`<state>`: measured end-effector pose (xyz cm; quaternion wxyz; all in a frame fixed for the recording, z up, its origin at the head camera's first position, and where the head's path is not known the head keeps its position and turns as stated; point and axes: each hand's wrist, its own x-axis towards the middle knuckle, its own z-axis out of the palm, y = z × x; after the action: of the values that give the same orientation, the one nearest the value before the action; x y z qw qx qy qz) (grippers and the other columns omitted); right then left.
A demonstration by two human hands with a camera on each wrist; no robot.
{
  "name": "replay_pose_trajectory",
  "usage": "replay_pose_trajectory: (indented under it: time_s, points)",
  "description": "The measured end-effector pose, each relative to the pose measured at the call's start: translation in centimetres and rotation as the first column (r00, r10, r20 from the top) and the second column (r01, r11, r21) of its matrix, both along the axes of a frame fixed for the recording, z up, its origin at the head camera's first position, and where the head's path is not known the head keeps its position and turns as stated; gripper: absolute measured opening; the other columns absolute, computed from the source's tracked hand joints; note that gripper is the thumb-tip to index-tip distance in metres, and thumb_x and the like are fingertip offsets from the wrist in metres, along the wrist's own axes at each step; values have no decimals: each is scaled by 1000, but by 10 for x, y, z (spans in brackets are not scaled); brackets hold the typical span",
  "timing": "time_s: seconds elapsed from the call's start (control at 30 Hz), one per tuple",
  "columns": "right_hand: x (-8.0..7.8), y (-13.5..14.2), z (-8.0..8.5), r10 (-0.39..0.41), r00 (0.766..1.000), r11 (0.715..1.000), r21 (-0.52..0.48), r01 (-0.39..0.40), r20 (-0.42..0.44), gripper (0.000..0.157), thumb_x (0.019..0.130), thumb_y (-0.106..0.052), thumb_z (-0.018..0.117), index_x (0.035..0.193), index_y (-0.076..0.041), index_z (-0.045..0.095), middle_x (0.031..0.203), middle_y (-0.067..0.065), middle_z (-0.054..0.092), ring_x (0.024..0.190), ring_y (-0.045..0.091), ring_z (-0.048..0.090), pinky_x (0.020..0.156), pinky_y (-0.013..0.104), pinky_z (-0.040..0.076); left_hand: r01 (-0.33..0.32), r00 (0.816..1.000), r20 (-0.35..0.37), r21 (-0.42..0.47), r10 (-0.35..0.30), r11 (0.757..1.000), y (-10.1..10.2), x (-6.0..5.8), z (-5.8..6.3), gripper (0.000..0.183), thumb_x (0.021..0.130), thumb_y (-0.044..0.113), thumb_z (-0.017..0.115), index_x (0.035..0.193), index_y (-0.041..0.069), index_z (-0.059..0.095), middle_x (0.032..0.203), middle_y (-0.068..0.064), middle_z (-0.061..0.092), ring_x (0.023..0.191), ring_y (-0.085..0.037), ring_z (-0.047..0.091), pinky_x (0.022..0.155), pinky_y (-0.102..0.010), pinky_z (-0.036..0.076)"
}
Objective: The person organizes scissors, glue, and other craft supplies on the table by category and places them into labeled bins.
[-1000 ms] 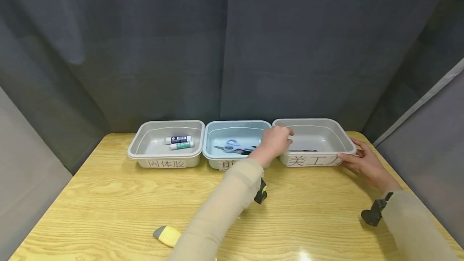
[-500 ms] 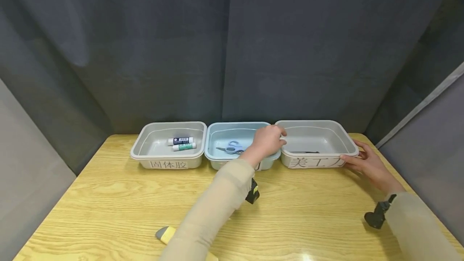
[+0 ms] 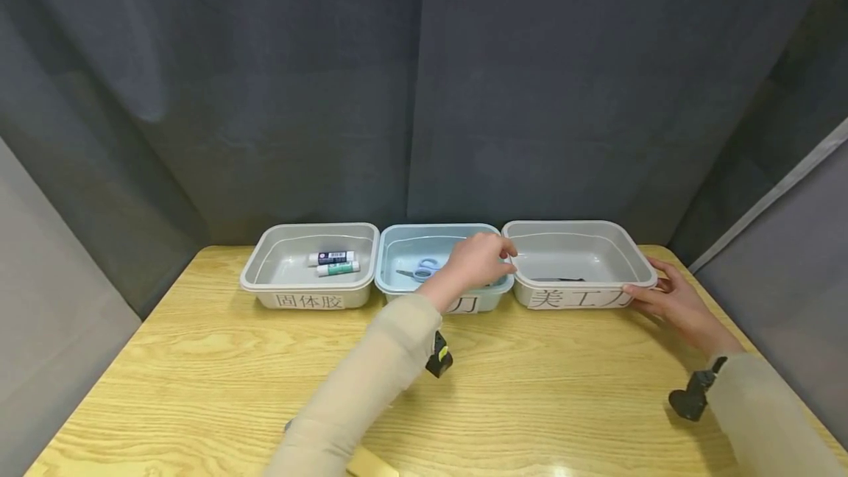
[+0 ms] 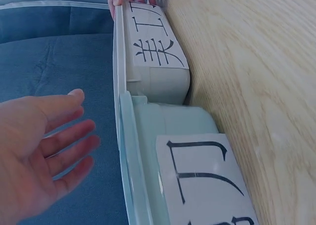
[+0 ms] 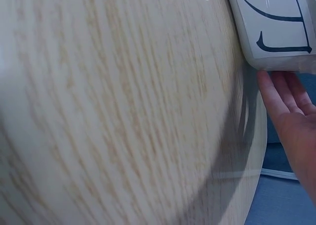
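My left hand [image 3: 480,258] hovers over the right part of the light-blue bin [image 3: 397,287], its fingers loosely bent and holding nothing. Pale-blue scissors [image 3: 425,269] lie in that bin, partly hidden by the hand. In the left wrist view, the left hand [image 4: 44,156] is apart from the bin rims. My right hand [image 3: 676,308] holds the right end of the right grey bin [image 3: 583,225], thumb at the front corner and fingers along the side. A thin dark object [image 3: 563,280] lies inside it, mostly hidden by the front wall.
On the left stands another grey bin [image 3: 311,227] with two glue sticks [image 3: 338,269]. All three bins form a row at the table's back, with paper labels in front. A yellow object [image 3: 371,464] lies near the front, largely covered by my left sleeve. A dark curtain [image 3: 331,94] hangs behind.
My left hand has drawn back leftward from the right grey bin to above the light-blue bin. The right hand stays at the grey bin's right end. The view has shifted slightly.
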<state>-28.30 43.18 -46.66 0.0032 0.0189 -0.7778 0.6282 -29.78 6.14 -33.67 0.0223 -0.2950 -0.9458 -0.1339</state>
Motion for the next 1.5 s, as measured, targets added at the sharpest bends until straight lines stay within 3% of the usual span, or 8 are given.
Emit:
replay_pose_trajectory:
  time_s: [0.33, 0.67, 0.9, 1.2, 1.5]
  points:
    - [0, -1, 2, 5, 1000, 1000, 17, -5, 29, 78, 84, -17, 65, 144, -19, 15, 109, -12, 48, 89, -3, 59, 74, 21, 52, 66, 998, -3, -12, -66, 998, -25, 9, -1, 28, 82, 32, 65, 108, 22, 67, 103, 7, 66, 94, -8, 60, 71, -28, 49]
    - [-2, 0, -2, 0, 1000, 1000, 15, 0, 16, 76, 85, -14, 64, 144, -19, 17, 106, -14, 53, 88, -2, 59, 73, 20, 52, 138, 990, 0, 8, -138, 990, -47, 19, -9, 26, 81, 30, 68, 106, 21, 68, 102, 6, 67, 94, -10, 60, 73, -26, 49]
    - [0, 2, -1, 19, 1000, 1000, -19, -19, -1, 74, 84, -11, 65, 142, -20, 19, 106, -12, 52, 88, -1, 60, 72, 21, 52, 129, 992, 12, 42, -129, 991, -63, 23, -13, 24, 80, 30, 69, 103, 23, 69, 100, 8, 68, 87, -9, 61, 66, -26, 47]
    - [0, 2, -1, 38, 999, 999, -37, -39, -10, 72, 84, -9, 64, 140, -22, 21, 106, -12, 52, 87, -1, 60, 71, 20, 53, 127, 989, 59, 103, -134, 987, -84, 34, -18, 27, 81, 28, 67, 105, 17, 68, 95, 3, 68, 86, -14, 61, 69, -25, 47]
    - [-2, 3, -1, 15, 1000, 1000, -6, -15, 6, 74, 84, -11, 64, 142, -20, 19, 106, -12, 52, 87, -1, 60, 72, 20, 52, 147, 986, 67, 98, -154, 984, -103, 43, -25, 30, 81, 29, 67, 109, 16, 66, 104, 4, 66, 91, -13, 62, 75, -24, 48]
